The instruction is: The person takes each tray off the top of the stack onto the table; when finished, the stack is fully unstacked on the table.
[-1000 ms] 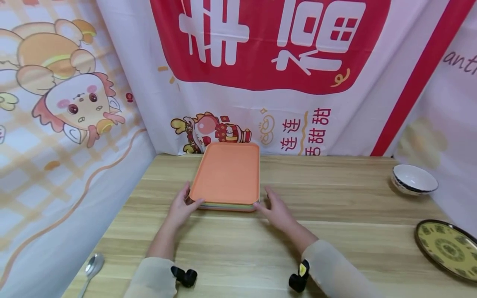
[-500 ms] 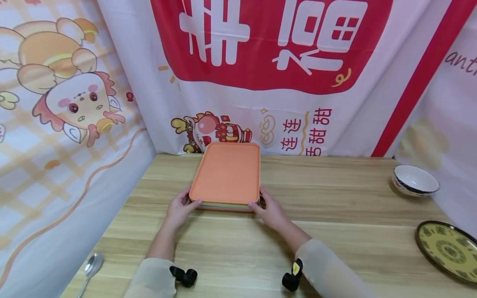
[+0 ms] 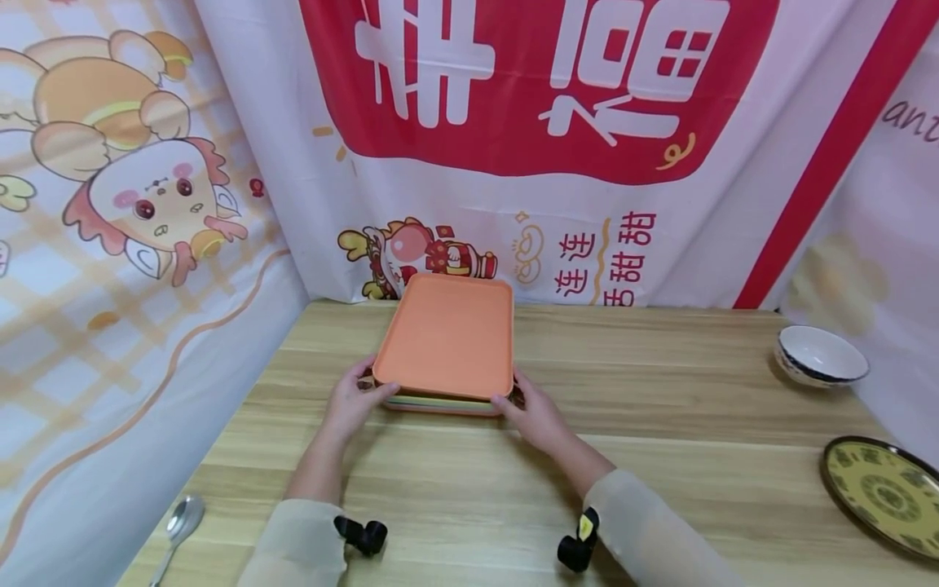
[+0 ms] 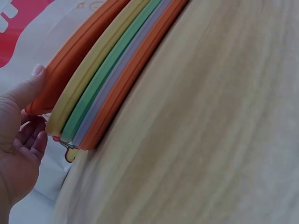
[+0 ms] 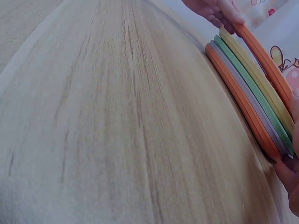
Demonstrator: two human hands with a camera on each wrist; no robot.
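Bright, even, soft-shadowed light; wide-angle bending at the head view's edges (both wrist views blurred up close).

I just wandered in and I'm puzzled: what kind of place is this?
Probably a staged tabletop set rather than a real kitchen: printed cartoon cloth hangs all round a wooden table, which holds only a stack of coloured trays, a bowl, a plate and a spoon.

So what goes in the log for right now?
hands: left, right grip top tray | stack under it | table
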